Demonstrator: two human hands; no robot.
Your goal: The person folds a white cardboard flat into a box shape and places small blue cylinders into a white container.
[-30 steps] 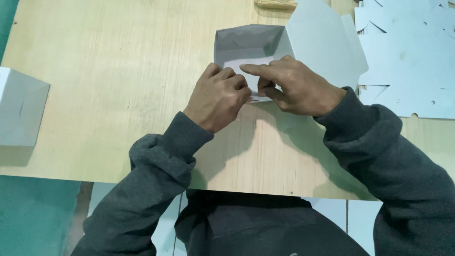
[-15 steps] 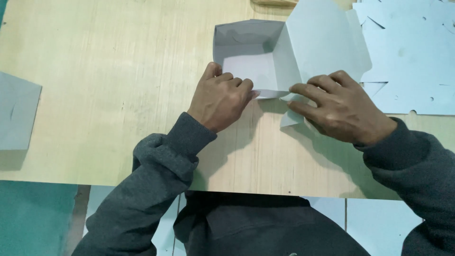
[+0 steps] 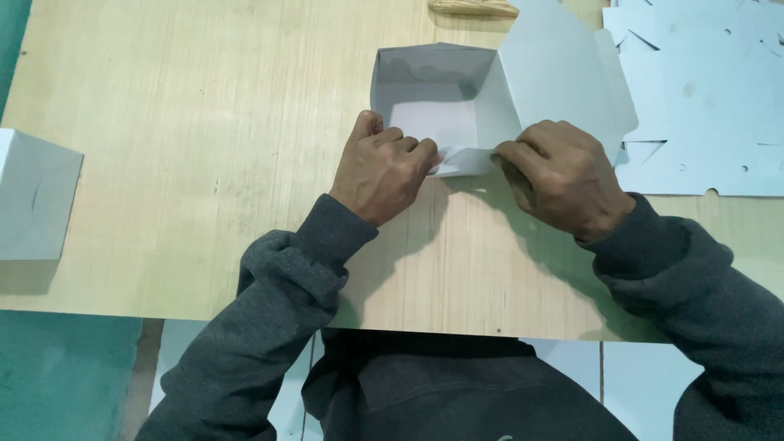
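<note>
A pale wooden surface (image 3: pixel 204 122) fills most of the view, with green floor showing past its left edge. Near the middle of its far half sits a half-folded white box (image 3: pixel 433 98), open at the top, its back and side walls upright and its floor bare. A wide flap (image 3: pixel 563 73) slants up and away from its right wall. The near wall is not yet up: a small tab (image 3: pixel 464 161) of the same card lies at the front edge, between the two hands.

The left hand (image 3: pixel 384 167) is curled into a loose fist at the box's near left corner, knuckles up, fingertips pressing on the tab's left end. The right hand (image 3: pixel 563 175) is closed narrow on the tab's right end, fingers bent over the card by the near right corner. Both wrists come out of dark grey sleeves (image 3: pixel 294 269).

To the right, touching the flap's edge, lies a stack of flat white cut-outs (image 3: pixel 702 106). A finished white box (image 3: pixel 33 196) stands well apart at the left edge. A wooden piece (image 3: pixel 474 8) shows at the far edge, just behind the box.
</note>
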